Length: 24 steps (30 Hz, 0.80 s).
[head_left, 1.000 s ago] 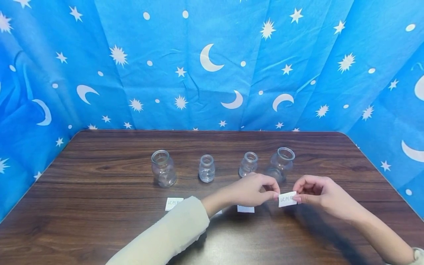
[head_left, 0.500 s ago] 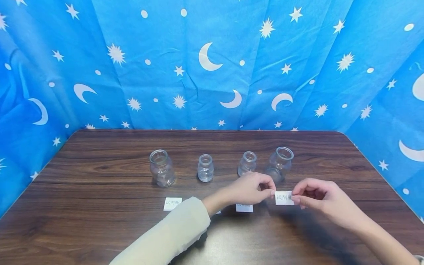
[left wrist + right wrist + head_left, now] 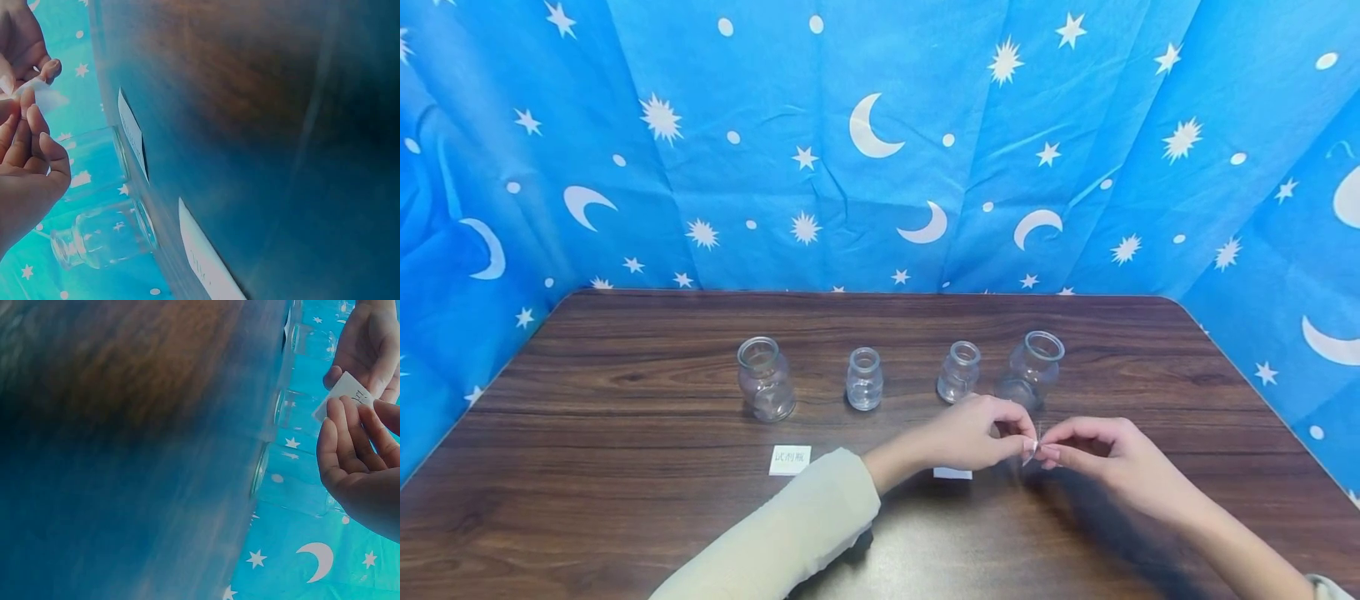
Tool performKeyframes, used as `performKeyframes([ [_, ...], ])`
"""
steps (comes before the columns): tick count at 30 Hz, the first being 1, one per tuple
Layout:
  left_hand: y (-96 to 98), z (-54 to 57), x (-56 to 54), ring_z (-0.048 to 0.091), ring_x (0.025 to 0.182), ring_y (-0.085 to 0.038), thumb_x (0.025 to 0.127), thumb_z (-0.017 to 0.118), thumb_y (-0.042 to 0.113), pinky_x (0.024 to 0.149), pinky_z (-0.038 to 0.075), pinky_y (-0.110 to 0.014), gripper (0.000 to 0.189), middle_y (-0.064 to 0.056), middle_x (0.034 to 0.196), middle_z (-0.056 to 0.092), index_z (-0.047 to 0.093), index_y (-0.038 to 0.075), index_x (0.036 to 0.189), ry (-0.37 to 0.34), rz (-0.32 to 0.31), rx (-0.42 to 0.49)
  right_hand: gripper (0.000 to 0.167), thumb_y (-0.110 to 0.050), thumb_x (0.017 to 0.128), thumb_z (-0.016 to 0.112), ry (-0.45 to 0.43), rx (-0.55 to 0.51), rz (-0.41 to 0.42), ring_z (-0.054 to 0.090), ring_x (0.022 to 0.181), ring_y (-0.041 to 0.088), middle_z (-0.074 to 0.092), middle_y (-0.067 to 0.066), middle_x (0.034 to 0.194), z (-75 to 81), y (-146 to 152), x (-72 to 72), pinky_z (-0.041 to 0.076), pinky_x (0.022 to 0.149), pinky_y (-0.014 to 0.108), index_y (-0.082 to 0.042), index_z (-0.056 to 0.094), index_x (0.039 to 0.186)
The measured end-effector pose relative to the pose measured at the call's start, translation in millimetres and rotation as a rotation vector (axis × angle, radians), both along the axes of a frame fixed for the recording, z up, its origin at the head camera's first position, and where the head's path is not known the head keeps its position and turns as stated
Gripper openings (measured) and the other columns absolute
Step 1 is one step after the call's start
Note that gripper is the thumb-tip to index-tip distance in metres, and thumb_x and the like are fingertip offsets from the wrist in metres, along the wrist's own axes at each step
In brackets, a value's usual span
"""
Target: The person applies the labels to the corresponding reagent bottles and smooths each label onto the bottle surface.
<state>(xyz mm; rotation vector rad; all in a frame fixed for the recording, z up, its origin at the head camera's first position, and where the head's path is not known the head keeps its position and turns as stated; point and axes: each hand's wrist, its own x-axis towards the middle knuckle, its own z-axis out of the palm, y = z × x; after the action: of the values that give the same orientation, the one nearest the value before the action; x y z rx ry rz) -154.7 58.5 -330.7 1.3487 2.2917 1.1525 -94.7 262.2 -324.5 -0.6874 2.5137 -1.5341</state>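
A blue star-and-moon cloth [image 3: 872, 192] hangs behind the wood-grain table [image 3: 587, 517]. The left hand [image 3: 973, 432] and right hand [image 3: 1116, 458] pinch one white card [image 3: 344, 387] by fingertips (nearly edge-on to me); a glass jar [image 3: 1033, 371] stands at its twelve o'clock, a second card [image 3: 952, 474] toward nine.

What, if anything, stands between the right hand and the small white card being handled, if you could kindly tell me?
Nothing visible stands in the way: the right hand pinches the white card directly, and the left hand holds it too. The large glass jar nearest them stands farther back.
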Motion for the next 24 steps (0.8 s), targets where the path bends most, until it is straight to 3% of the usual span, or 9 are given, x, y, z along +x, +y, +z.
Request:
performKeyframes([
  [7, -0.3, -0.7, -0.7, 0.050, 0.069, 0.005, 0.089, 0.058, 0.012, 0.067, 0.040, -0.008, 0.007, 0.009, 0.074, 0.061, 0.064, 0.010, 0.085, -0.008, -0.021, 0.015, 0.013, -0.004, 0.089, 0.056, -0.032, -0.012, -0.013, 0.064, 0.079, 0.018, 0.067, 0.013, 0.086, -1.6, -1.0, -1.5, 0.051, 0.070, 0.030, 0.000, 0.065, 0.098],
  [24, -0.6, -0.6, -0.7, 0.051, 0.068, 0.004, 0.090, 0.057, 0.013, 0.066, 0.040, -0.009, 0.008, 0.007, 0.075, 0.062, 0.064, 0.011, 0.086, -0.024, -0.045, -0.006, 0.013, 0.000, 0.088, 0.055, -0.003, 0.011, -0.010, 0.062, 0.075, 0.015, 0.067, 0.005, 0.084, -3.2, -1.5, -2.4, 0.050, 0.065, 0.028, -0.004, 0.066, 0.094],
])
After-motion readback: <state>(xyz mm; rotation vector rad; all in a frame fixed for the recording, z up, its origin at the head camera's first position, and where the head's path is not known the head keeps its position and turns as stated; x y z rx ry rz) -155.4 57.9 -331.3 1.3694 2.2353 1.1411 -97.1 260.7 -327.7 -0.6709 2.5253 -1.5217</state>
